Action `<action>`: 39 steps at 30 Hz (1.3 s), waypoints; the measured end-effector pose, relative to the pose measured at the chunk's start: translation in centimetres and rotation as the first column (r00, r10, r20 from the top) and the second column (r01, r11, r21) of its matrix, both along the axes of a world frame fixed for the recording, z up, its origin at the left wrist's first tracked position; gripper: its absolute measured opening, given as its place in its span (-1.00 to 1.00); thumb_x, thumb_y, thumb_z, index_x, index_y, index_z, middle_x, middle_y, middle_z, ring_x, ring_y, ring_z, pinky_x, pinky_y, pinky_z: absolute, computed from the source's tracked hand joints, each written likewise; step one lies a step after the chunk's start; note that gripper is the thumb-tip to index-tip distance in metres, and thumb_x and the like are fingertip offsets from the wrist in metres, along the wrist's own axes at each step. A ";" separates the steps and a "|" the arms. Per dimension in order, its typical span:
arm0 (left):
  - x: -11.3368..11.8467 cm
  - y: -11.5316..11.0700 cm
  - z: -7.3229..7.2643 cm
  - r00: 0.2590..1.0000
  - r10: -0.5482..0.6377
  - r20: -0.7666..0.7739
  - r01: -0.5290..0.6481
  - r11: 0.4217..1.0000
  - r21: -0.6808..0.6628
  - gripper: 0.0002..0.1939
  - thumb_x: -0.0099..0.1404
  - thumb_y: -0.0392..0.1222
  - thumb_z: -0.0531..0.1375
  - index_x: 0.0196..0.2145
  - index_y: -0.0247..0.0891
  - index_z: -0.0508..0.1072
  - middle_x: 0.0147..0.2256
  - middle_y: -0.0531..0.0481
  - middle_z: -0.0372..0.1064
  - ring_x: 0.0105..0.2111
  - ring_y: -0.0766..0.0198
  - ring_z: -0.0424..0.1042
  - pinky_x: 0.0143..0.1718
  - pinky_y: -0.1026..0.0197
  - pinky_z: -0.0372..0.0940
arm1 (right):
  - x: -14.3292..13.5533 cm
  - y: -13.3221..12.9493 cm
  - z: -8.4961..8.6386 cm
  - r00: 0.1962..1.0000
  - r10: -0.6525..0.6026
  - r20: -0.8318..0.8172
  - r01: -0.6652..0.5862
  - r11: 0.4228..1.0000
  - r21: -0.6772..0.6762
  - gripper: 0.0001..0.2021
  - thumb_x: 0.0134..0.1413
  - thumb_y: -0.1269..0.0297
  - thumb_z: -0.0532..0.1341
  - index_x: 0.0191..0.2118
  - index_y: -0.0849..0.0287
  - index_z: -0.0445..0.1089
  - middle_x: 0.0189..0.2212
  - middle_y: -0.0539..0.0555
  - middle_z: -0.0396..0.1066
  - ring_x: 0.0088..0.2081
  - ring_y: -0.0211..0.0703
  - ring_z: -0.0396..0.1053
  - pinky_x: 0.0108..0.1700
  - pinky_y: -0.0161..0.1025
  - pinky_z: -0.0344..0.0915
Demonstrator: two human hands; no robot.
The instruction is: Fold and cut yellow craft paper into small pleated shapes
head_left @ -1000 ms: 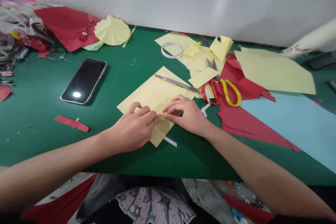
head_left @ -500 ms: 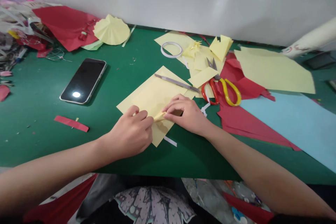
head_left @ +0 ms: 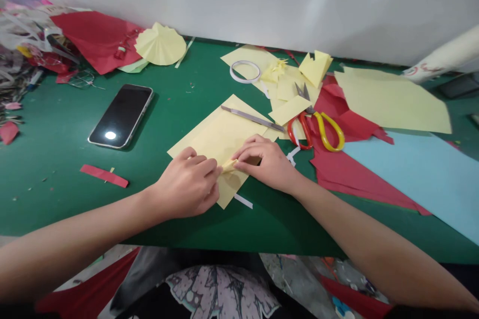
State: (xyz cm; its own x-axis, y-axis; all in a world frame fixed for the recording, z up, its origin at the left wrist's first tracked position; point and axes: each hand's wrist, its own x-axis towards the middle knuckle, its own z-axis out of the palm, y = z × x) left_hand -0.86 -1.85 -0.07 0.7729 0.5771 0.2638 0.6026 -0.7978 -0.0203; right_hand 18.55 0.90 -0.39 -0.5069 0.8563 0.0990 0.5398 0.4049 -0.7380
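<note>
A small folded yellow paper piece (head_left: pixel 229 165) is pinched between my two hands, above a flat yellow sheet (head_left: pixel 204 132) lying on the green table. My left hand (head_left: pixel 190 182) is closed on its left end, fingers curled inward. The thumb and fingers of my right hand (head_left: pixel 264 162) pinch its right end. Across the sheet's upper right part rests a slim metal blade tool (head_left: pixel 252 118). Just right of it are scissors (head_left: pixel 316 122) with one red and one yellow handle. Part of the small piece is hidden by my fingers.
A phone (head_left: pixel 121 115) and a red strip (head_left: pixel 105 175) lie at the left. Behind are a tape ring (head_left: pixel 245 72) and a pleated yellow fan (head_left: pixel 160 45). Red paper (head_left: pixel 348 174) and a blue sheet (head_left: pixel 419 169) cover the right. Cluttered scraps (head_left: pixel 41 55) fill the far left.
My left hand has turned slightly, its knuckles a little lower and its fingertips a bit further right along the small piece. My right hand stays almost still. The view has shifted slightly.
</note>
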 end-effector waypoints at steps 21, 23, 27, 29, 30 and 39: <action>0.1 -0.4 -0.4 0.986 -0.113 -0.119 0.117 0.993 0.022 -0.79 0.14 -0.34 -0.02 -0.52 -0.33 0.39 -0.57 0.02 0.24 -0.62 0.34 0.21 -0.49 0.17 0.00 | 0.0 0.1 0.0 0.993 -0.009 0.115 0.011 1.000 -0.011 -0.86 -0.15 0.36 0.20 -0.62 0.16 0.29 -0.30 0.04 0.35 -0.19 -0.15 0.22 -0.14 -0.11 0.17; 0.0 -0.4 -0.4 0.986 -0.111 -0.123 0.115 0.993 0.029 -0.79 0.14 -0.34 -0.02 -0.53 -0.32 0.39 -0.57 0.02 0.24 -0.62 0.34 0.21 -0.50 0.17 0.01 | -0.1 0.1 -0.1 0.992 -0.028 0.124 0.030 0.999 -0.013 -0.86 -0.15 0.35 0.20 -0.63 0.17 0.27 -0.25 0.06 0.30 -0.16 -0.14 0.20 -0.13 -0.10 0.16; 0.0 -0.5 -0.3 0.981 -0.112 -0.159 0.118 0.993 0.029 -0.80 0.11 -0.35 0.01 -0.57 -0.31 0.38 -0.55 0.02 0.26 -0.61 0.33 0.22 -0.51 0.17 0.05 | 0.0 0.0 -0.4 0.990 -0.046 0.136 0.050 0.998 -0.023 -0.85 -0.15 0.34 0.19 -0.62 0.18 0.25 -0.19 0.09 0.21 -0.14 -0.13 0.18 -0.10 -0.08 0.15; 0.1 -0.6 -0.2 0.979 -0.107 -0.171 0.113 0.993 0.023 -0.80 0.11 -0.36 0.01 -0.57 -0.31 0.37 -0.54 0.00 0.27 -0.60 0.32 0.23 -0.51 0.16 0.08 | 0.0 0.0 -0.4 0.988 -0.043 0.147 0.046 0.999 -0.019 -0.85 -0.14 0.34 0.18 -0.62 0.19 0.24 -0.18 0.09 0.20 -0.14 -0.13 0.18 -0.10 -0.07 0.15; 0.1 -0.6 -0.2 0.980 -0.099 -0.171 0.103 0.994 0.018 -0.81 0.11 -0.37 0.01 -0.57 -0.32 0.37 -0.51 -0.01 0.29 -0.58 0.30 0.24 -0.51 0.16 0.09 | 0.0 0.0 -0.4 0.988 -0.041 0.152 0.043 0.999 -0.014 -0.85 -0.13 0.34 0.18 -0.62 0.19 0.23 -0.18 0.09 0.20 -0.13 -0.12 0.17 -0.09 -0.07 0.14; 0.2 -0.7 -1.2 0.985 -0.169 -0.026 0.168 0.985 -0.039 -0.74 0.14 -0.46 -0.05 -0.27 -0.46 0.38 -0.05 -0.19 0.22 -0.01 0.13 0.17 -0.03 0.10 0.17 | 0.1 0.1 -0.1 0.989 -0.024 0.149 0.029 0.999 -0.028 -0.83 -0.12 0.31 0.18 -0.62 0.22 0.25 -0.20 0.13 0.18 -0.14 -0.13 0.18 -0.08 -0.12 0.16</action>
